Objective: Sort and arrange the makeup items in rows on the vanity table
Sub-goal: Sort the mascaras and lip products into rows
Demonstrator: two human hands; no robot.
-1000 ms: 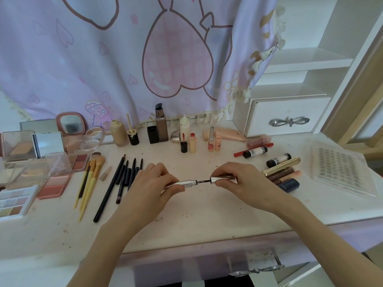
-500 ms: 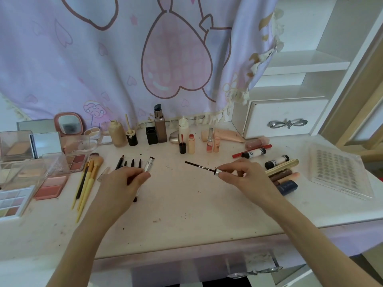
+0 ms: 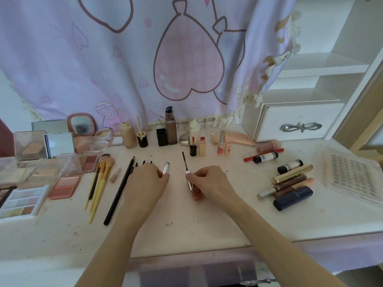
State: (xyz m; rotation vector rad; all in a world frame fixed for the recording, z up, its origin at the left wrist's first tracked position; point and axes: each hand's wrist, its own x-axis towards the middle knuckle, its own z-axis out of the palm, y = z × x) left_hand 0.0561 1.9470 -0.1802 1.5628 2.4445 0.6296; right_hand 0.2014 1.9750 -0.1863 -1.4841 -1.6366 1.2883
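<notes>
Mascara tube [image 3: 166,168]: silver, held in left hand [image 3: 148,181], fingers curled round it, mid-worktop. Wand [image 3: 185,161]: dark, tip pointing away, cap pinched in right hand [image 3: 209,183]. Worktop [image 3: 186,220]: white, speckled. Lilac curtain [image 3: 124,59] behind. Pencils [image 3: 119,191] left; tubes [image 3: 290,183] right.
</notes>
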